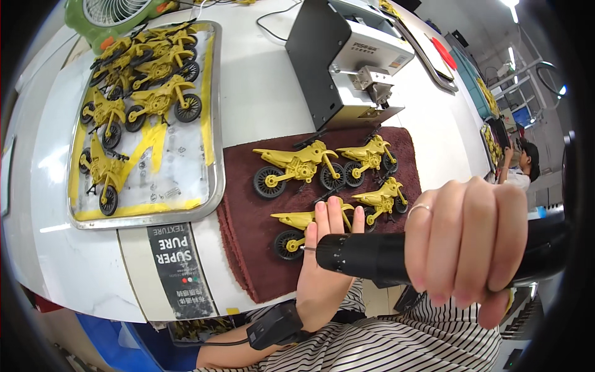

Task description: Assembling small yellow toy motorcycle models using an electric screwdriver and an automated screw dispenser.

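Four yellow toy motorcycles with black wheels lie on a dark brown cloth (248, 223). Over the front left toy motorcycle (294, 219), my left hand (325, 273) rests with its fingers stretched out, hiding much of it. My right hand (468, 239) is wrapped round a black electric screwdriver (365, 253), held level above the cloth's right front. Its narrow end points left and covers part of my left hand; the bit is not visible. Beyond my hands lie the back left toy motorcycle (297, 162), the back right one (370, 158) and the front right one (381, 199).
On the left, a metal-rimmed tray (218, 155) bears several more toy motorcycles (162, 102). Behind the cloth stands a grey and black machine (347, 68). A green fan (93, 28) is at the far left. At the far right, another person (524, 167) sits near green bins.
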`<state>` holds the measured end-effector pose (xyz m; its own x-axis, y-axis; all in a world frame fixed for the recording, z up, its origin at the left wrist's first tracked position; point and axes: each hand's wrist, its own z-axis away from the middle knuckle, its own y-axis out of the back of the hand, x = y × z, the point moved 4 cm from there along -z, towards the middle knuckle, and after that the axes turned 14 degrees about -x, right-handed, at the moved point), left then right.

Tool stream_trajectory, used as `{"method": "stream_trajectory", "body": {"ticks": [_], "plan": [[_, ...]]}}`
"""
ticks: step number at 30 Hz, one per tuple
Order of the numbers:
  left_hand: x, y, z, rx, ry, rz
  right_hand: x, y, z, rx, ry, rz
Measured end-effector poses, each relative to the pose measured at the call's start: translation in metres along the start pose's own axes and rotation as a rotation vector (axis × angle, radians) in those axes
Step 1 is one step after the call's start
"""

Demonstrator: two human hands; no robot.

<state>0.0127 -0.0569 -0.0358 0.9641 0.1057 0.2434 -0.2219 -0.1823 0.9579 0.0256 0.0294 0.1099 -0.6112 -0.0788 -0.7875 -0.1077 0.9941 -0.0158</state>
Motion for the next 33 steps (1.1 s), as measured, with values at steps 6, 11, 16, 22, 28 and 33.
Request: {"method": "stream_trajectory", "body": {"ticks": [6,11,16,22,28,33], "plan": [[0.004,-0.01,0.0,0.133,0.029,0.092,0.018,-0.007,-0.004,-0.029,-0.04,0.019],[0.003,-0.011,0.003,0.102,0.004,0.114,0.028,-0.009,-0.01,-0.041,-0.098,0.02],[-0.003,-0.005,0.003,-0.078,-0.074,0.126,0.033,-0.009,-0.016,-0.054,-0.175,0.015],[0.004,0.001,0.004,0.049,-0.044,0.036,0.022,-0.019,-0.021,-0.02,-0.219,0.066],[-0.004,-0.003,0.003,-0.115,-0.064,0.004,-0.024,0.003,-0.001,0.231,0.127,0.087],[0.002,0.024,0.008,-0.31,-0.107,0.166,-0.097,0.043,0.014,0.459,0.208,0.392]]}}
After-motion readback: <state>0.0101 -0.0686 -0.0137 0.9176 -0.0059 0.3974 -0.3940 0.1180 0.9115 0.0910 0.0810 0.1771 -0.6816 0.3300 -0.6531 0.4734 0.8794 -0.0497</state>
